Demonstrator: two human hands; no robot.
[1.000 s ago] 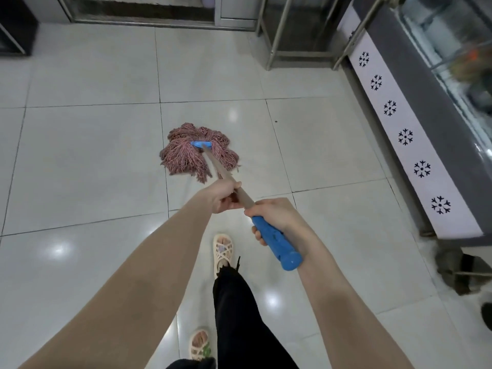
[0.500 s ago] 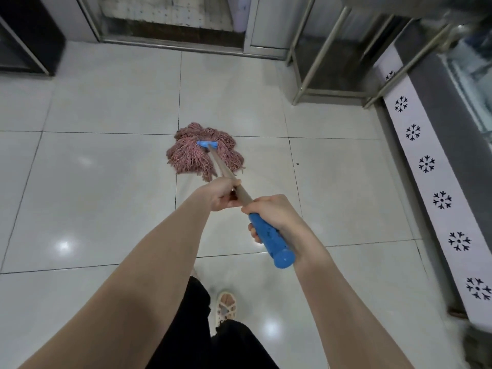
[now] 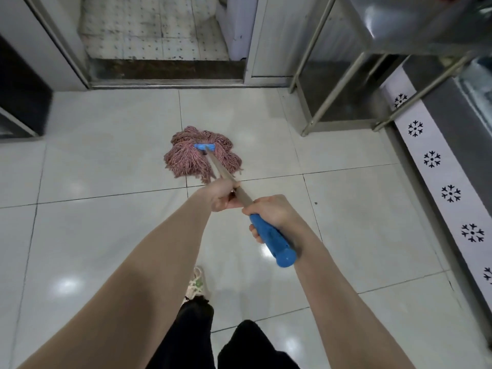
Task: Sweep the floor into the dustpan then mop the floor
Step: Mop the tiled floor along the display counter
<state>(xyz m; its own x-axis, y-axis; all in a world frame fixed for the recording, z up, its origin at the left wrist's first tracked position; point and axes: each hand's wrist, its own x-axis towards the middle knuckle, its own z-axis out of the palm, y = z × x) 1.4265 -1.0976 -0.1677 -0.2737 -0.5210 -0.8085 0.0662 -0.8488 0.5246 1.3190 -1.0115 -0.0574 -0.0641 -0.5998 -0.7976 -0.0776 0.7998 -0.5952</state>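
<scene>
Both hands grip the mop (image 3: 218,167) on the tiled floor (image 3: 106,235).
Left hand (image 3: 222,197) is curled round the bare shaft; right hand (image 3: 271,213), just behind, clasps the blue grip (image 3: 274,243). Door threshold (image 3: 165,83) at 12 o'clock, metal frame (image 3: 338,127) at 2, open tile toward 9. Pink string mop head (image 3: 186,162) lies splayed flat at 12.
</scene>
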